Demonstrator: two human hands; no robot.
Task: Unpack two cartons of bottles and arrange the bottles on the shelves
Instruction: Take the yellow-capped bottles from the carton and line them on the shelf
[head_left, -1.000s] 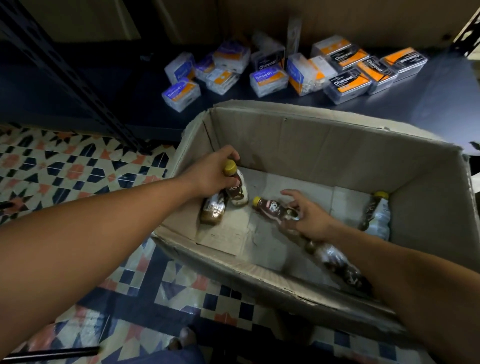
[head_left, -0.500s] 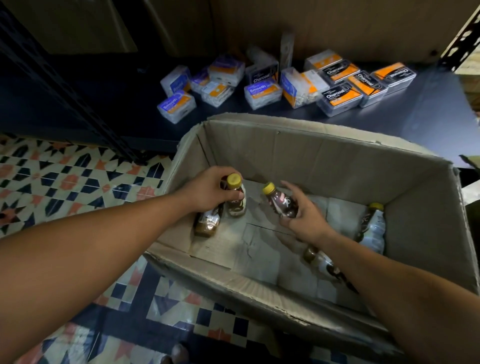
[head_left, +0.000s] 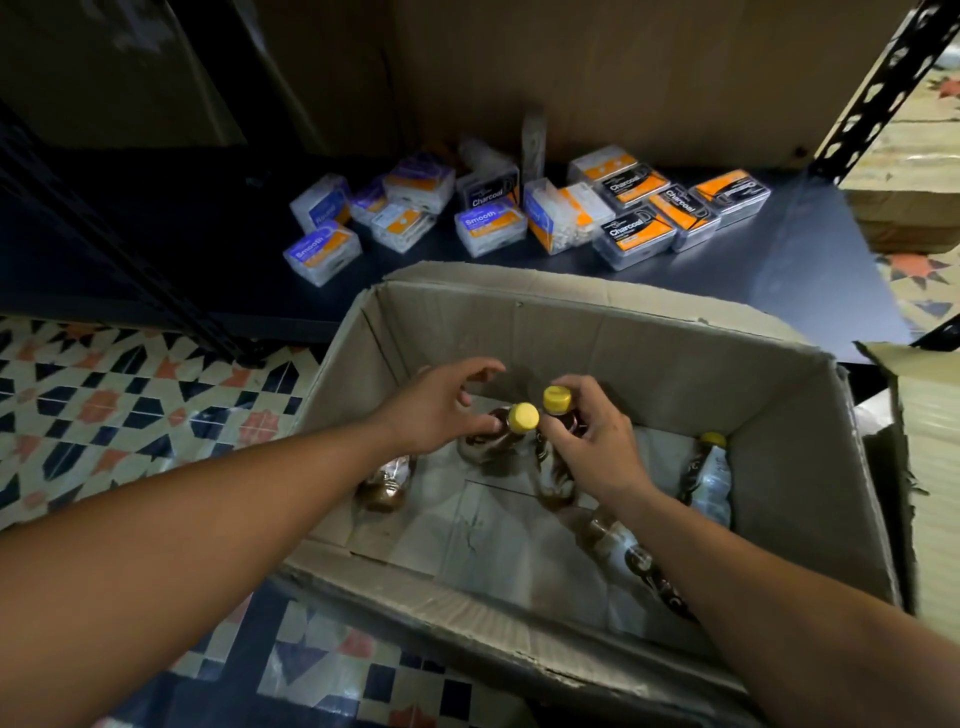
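Right hand (head_left: 592, 441) has swung brown yellow-capped plastic bottle (head_left: 557, 400) upright, beside matching bottle (head_left: 522, 418) in left hand (head_left: 436, 410); caps nearly touch. Right fingers wrapped round bottle neck. Left thumb, forefinger spread apart; lower fingers curl on matching bottle. Both inside open brown cardboard carton (head_left: 571, 332).

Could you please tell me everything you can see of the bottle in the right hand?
The bottle looks plastic, with dark brown contents and a yellow cap. It is nearly upright inside the carton, and the right hand grips it just under the cap. Its cap sits close beside that of a second bottle.
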